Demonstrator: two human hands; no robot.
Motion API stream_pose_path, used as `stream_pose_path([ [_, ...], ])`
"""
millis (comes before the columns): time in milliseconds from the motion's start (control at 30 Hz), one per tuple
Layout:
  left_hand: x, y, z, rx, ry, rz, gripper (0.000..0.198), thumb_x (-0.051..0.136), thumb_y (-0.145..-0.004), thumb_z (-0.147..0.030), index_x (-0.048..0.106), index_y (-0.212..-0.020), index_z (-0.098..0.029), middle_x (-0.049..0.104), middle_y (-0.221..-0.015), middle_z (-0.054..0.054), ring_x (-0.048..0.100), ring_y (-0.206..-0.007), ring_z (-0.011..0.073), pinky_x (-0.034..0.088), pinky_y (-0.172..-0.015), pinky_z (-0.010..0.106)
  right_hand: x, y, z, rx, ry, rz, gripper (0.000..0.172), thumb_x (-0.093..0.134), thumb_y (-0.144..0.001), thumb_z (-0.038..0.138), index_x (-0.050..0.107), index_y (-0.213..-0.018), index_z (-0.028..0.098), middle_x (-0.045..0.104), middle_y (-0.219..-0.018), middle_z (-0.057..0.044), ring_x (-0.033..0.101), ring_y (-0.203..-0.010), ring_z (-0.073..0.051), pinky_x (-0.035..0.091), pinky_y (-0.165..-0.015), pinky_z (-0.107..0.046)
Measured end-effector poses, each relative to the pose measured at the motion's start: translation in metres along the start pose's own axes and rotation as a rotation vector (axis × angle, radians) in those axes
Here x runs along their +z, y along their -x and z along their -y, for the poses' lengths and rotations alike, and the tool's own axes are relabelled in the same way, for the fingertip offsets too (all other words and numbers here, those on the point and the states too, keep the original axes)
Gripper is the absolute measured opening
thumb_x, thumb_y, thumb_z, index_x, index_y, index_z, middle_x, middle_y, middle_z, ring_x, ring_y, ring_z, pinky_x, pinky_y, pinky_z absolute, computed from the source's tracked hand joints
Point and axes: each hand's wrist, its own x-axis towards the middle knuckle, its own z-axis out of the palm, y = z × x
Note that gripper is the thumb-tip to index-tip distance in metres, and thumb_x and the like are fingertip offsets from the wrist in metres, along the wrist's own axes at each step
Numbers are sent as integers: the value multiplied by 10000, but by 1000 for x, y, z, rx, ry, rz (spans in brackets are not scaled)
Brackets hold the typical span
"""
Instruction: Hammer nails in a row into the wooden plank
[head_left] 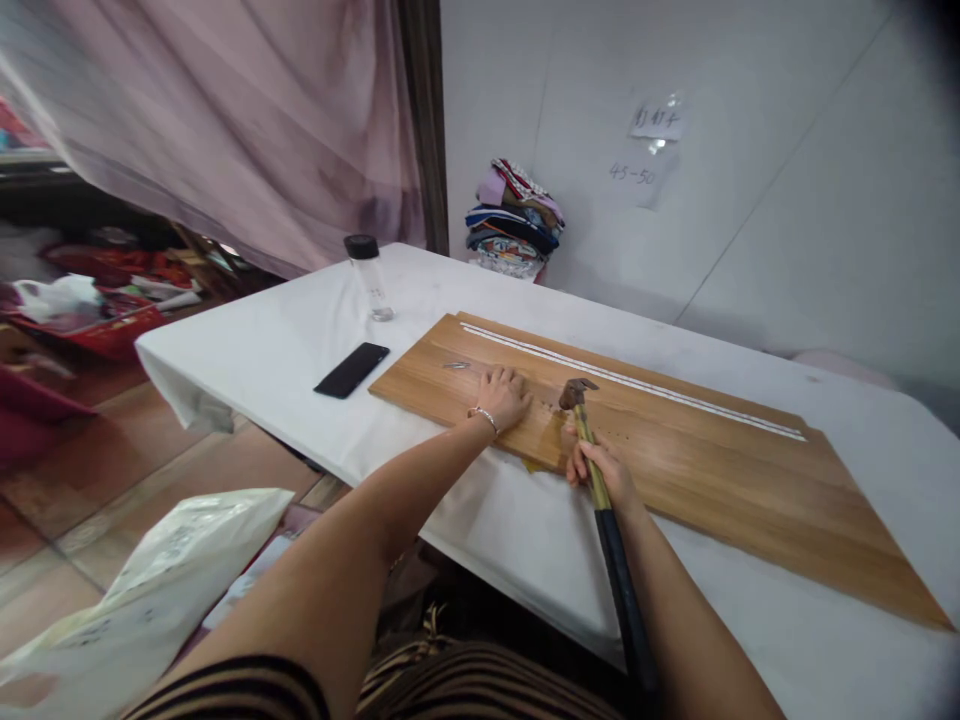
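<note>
My right hand [604, 470] is closed around the yellow part of the handle of a claw hammer [619, 575]. Its rusty metal head points away from me, just over the wooden board [720, 480], and the black grip end reaches back along my forearm. On the board rests my left hand [506, 398], palm down with fingers slightly bent and apart, a bracelet at the wrist. A few nails [456, 366] lie on the wood beyond its fingertips. Small dark nails or holes [551, 407] show in the board between my left hand and the hammer head.
Two white strips [630, 378] run along the board's far side. On the white-covered table [255, 320] are a black phone [352, 370] and a clear bottle with a black lid [369, 278]. Folded clothes [516, 220] are stacked by the wall. A plastic bag [150, 590] sits at lower left.
</note>
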Motion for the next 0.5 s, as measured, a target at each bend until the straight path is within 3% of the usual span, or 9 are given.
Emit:
stream_pose_path([
  [500, 7, -1, 3, 5, 7, -11, 328, 542, -1056, -424, 741, -1222, -224, 682, -1413, 132, 527, -1387, 320, 398, -1175, 512, -3, 1, -3, 36, 4, 18, 468, 768, -806, 555, 673, -1105, 208, 517, -501, 75, 610, -469, -195, 453, -448, -296],
])
